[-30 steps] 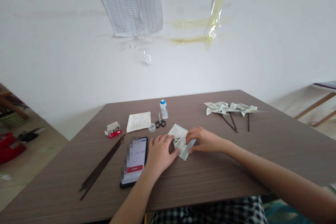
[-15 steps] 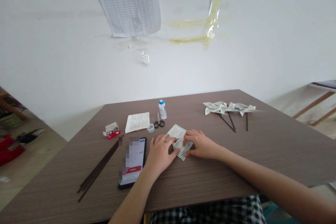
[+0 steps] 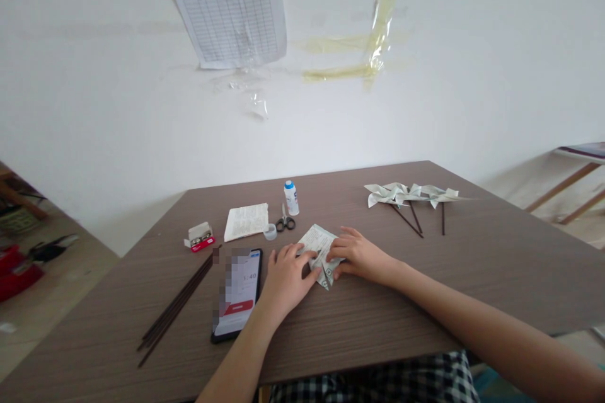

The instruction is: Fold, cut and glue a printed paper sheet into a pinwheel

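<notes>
A square of printed paper point(image 3: 317, 240) lies on the table in front of me, one corner pointing toward me. From that near corner a dark slit runs inward. My left hand point(image 3: 289, 272) holds the paper's left side, fingers curved over its edge and thumb near the slit. On the opposite side, my right hand point(image 3: 357, 254) grips the right edge with bent fingers and thumb. Behind the paper lie black-handled scissors point(image 3: 285, 223), a roll of clear tape point(image 3: 270, 232) and a white bottle with a blue cap point(image 3: 292, 198).
A phone point(image 3: 237, 296) lies beside my left forearm, with dark thin sticks point(image 3: 177, 305) further left. A small red-and-white box point(image 3: 200, 238) and a stack of printed paper point(image 3: 246, 222) sit behind them. Several paper pinwheels on sticks point(image 3: 410, 195) lie at the back right of the table point(image 3: 472, 264).
The slit at the paper's near corner now gapes open, where the corner looked whole before. My right hand has shifted slightly; the left stays on the paper's left side.
</notes>
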{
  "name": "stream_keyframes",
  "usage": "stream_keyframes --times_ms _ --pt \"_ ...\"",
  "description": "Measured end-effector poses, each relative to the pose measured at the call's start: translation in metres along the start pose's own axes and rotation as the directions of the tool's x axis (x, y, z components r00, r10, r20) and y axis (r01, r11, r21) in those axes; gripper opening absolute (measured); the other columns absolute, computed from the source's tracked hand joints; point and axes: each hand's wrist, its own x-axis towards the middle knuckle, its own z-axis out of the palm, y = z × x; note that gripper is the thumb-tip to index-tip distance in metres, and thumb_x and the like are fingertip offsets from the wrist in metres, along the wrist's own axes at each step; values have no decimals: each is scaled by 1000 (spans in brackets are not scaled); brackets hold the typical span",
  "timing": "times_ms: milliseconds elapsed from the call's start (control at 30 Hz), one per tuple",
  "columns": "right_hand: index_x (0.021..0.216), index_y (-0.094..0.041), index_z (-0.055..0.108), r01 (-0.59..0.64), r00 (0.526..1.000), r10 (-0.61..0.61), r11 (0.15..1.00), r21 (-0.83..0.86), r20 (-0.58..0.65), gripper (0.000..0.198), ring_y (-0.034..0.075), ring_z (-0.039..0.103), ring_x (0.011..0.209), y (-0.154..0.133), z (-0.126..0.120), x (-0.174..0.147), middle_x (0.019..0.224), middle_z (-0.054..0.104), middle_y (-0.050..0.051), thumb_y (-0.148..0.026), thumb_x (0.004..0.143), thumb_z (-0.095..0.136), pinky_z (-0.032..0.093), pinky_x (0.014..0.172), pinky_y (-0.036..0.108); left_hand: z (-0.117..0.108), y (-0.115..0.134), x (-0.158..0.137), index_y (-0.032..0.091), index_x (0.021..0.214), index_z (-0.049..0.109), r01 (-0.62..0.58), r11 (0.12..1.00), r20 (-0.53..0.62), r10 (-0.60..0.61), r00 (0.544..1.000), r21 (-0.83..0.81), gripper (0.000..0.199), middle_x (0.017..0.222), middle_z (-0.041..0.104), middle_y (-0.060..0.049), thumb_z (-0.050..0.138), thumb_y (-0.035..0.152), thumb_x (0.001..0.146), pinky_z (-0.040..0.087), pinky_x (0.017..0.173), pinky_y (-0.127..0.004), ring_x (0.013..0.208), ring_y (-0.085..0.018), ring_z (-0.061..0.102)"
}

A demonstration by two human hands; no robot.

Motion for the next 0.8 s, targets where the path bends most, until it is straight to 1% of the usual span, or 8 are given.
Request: stream_keyframes --times_ms 200,267,333,433,533,667,800 --pt "128 -27 97 101 995 -101 995 14 18 18 32 93 121 8 -7 -3 121 99 10 -28 111 99 41 153 67 -2 0 0 36 152 93 3 1000 10 -3 1000 0 35 182 77 -12 76 34 122 43 150 -80 176 -43 64" --pt "126 -29 98 112 994 -112 994 2 12 13 30 93 119 8 -8 -4 121 99 8 -26 114 94 41 154 67 -1 0 0 35 153 93 0 1000 13 0 1000 -3 36 183 77 -13 73 33 123 42 150 -81 176 -43 63" --pt "121 -30 98 111 994 -111 994 -4 7 13 28 93 116 7 -9 -5 119 99 7 -22 117 88 42 153 67 -1 0 0 34 154 92 -4 1000 16 4 1000 -2 37 183 77 -14 72 33 123 43 150 -81 176 -44 63" --pt "118 -30 99 81 997 -81 997 -3 -3 21 27 92 116 5 -7 -5 117 98 8 -17 119 82 43 152 66 -1 -1 0 34 156 92 -2 1000 23 2 1000 5 41 183 76 -13 65 32 126 43 150 -79 177 -43 63" --pt "120 -27 97 35 999 -35 999 4 -32 20 29 91 117 4 -2 -5 117 98 9 -18 120 80 46 149 69 0 -2 1 32 159 91 -6 1000 26 6 1000 7 47 184 75 -14 56 27 128 43 151 -78 178 -41 62" --pt "123 -26 97 -29 994 31 999 22 -109 20 28 91 116 2 10 -5 117 97 9 -20 120 79 53 142 63 3 -3 3 34 153 93 -21 1000 -13 21 1000 -11 43 181 78 -12 61 26 125 46 149 -79 174 -42 65" --pt "130 -26 95 -137 979 142 990 41 -149 20 29 91 113 -2 21 -2 112 96 8 -20 119 80 54 140 62 5 -2 4 34 149 95 -2 1000 -29 2 1000 -12 40 179 80 -12 65 26 125 48 148 -77 172 -42 67"
